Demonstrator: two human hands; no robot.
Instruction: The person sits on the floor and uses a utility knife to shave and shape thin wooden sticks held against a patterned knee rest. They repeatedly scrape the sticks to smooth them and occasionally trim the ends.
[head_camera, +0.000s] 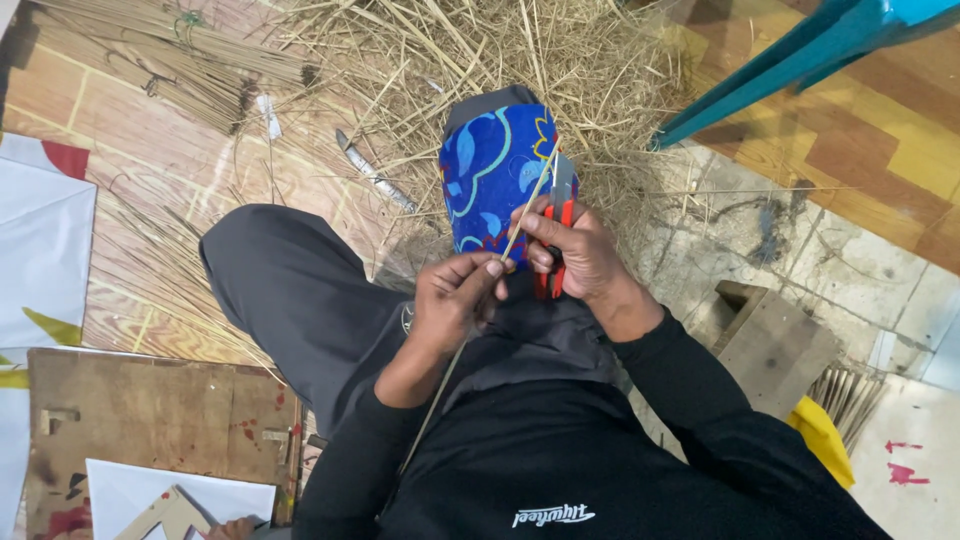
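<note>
I sit on the floor with my knees up. My left hand (455, 295) pinches a long thin bamboo stick (527, 208) that runs from my lap up past my knee. My right hand (580, 250) grips a small knife with a red handle (558, 215), its blade resting against the stick. Behind the hands, a blue patterned cloth (490, 170) covers my raised knee. My grey trouser leg (290, 290) stretches to the left.
A heap of dry straw and shavings (480, 50) lies ahead. A bundle of thin sticks (160, 50) is at top left, a blade (375, 175) on the floor, a wooden board (150, 420) at lower left, a wooden block (775, 345) at right, a teal leg (790, 60).
</note>
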